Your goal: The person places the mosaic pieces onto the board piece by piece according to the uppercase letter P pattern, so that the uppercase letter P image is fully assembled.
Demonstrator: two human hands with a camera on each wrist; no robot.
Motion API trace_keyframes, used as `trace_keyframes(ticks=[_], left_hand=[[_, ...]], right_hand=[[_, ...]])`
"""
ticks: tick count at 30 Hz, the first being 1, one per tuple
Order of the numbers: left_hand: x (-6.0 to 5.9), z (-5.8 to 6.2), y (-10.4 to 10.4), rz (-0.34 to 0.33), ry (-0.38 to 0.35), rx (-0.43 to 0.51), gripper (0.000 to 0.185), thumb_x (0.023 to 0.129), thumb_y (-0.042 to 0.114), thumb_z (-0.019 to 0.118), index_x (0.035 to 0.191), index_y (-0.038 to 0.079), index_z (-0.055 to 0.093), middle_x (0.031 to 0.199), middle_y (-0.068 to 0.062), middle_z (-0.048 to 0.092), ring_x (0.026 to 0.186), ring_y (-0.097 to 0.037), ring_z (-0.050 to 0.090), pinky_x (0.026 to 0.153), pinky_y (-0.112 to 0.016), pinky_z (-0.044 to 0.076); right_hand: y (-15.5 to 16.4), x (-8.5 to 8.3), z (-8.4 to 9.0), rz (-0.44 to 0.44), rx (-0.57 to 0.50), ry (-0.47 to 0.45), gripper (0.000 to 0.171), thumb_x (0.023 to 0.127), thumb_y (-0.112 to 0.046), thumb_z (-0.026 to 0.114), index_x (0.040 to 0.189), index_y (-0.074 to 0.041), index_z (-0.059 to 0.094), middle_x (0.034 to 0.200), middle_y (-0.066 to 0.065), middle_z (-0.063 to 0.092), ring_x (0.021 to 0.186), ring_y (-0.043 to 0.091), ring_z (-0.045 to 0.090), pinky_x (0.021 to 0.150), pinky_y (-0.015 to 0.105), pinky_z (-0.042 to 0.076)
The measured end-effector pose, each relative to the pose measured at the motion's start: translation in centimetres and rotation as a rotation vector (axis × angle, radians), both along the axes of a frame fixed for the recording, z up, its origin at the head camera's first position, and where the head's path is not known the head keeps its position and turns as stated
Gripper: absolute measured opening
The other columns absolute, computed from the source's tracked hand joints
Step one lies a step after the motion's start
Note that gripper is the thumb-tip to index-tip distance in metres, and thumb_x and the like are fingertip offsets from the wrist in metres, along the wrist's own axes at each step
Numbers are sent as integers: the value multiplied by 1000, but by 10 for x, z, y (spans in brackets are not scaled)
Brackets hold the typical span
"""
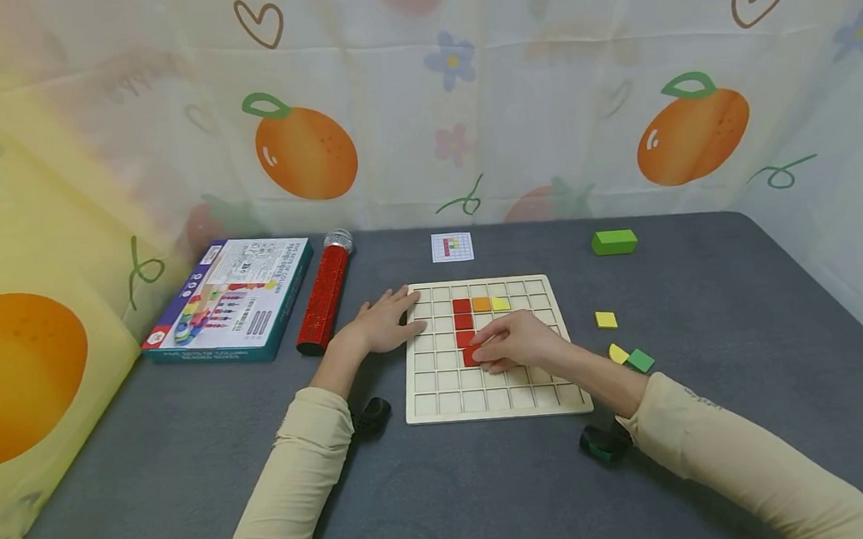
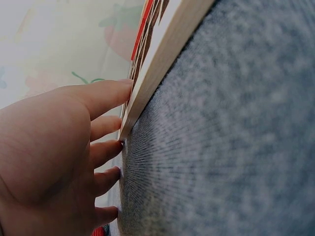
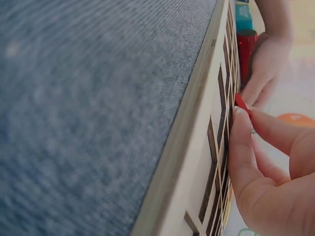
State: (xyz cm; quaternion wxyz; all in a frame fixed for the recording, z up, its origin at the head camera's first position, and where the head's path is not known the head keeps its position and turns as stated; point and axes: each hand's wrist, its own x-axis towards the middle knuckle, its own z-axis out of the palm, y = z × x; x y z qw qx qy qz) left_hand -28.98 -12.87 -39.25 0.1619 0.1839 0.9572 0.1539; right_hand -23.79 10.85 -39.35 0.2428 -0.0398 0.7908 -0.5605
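A pale wooden grid board (image 1: 531, 404) lies on the grey table. Three red tiles (image 1: 463, 321) stand in a column, with an orange tile (image 1: 481, 304) and a yellow tile (image 1: 501, 304) beside the top one. My right hand (image 1: 515, 343) pinches another red tile (image 1: 472, 356) at the cell below the column; the right wrist view shows the red tile (image 3: 242, 104) tilted between my fingertips. My left hand (image 1: 386, 323) rests flat against the board's left edge (image 2: 147, 88), fingers straight.
Loose yellow (image 1: 605, 320) and green (image 1: 640, 361) tiles lie right of the board, a green block (image 1: 613, 242) farther back. A pattern card (image 1: 452, 247) lies behind the board. A red glitter tube (image 1: 324, 298) and a game box (image 1: 231, 300) sit at the left.
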Motion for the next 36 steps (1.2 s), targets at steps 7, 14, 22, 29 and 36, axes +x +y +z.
trace_keyframes(ticks=[7,14,22,29,36], left_hand=[[1,0,0,1,3,4,66,98,39,49,152,9,24,157,-14,16,143,-34,9,110,-59,7],[1,-1,0,10,5,-2,66,98,39,49,152,10,25,157,-14,17,143,-34,10,110,-58,7],[3,2,0,14,4,4,66,98,37,50,151,8,25,156,-15,17,143,-35,11,109,-59,7],[2,1,-1,9,0,3,66,98,38,49,152,9,24,157,-14,17,143,-34,10,109,-59,7],[0,-1,0,4,4,-5,66,98,39,48,152,9,25,157,-14,17,143,-34,10,110,-58,7]], right_hand=[[-2,2,1,-1,27,19,25,84,-2,71,107,6,66,79,12,69,65,16,66,65,29,56],[-2,3,1,1,6,31,23,87,-3,68,107,7,67,79,12,69,67,16,67,67,30,56],[-3,2,2,5,16,22,22,89,-6,67,107,5,68,79,11,68,67,15,65,66,29,55],[10,-1,6,93,18,3,31,92,-15,65,118,1,64,92,11,68,79,19,65,74,31,54],[39,-5,8,218,-27,-19,45,93,-23,64,132,-4,54,119,11,63,103,22,62,88,35,50]])
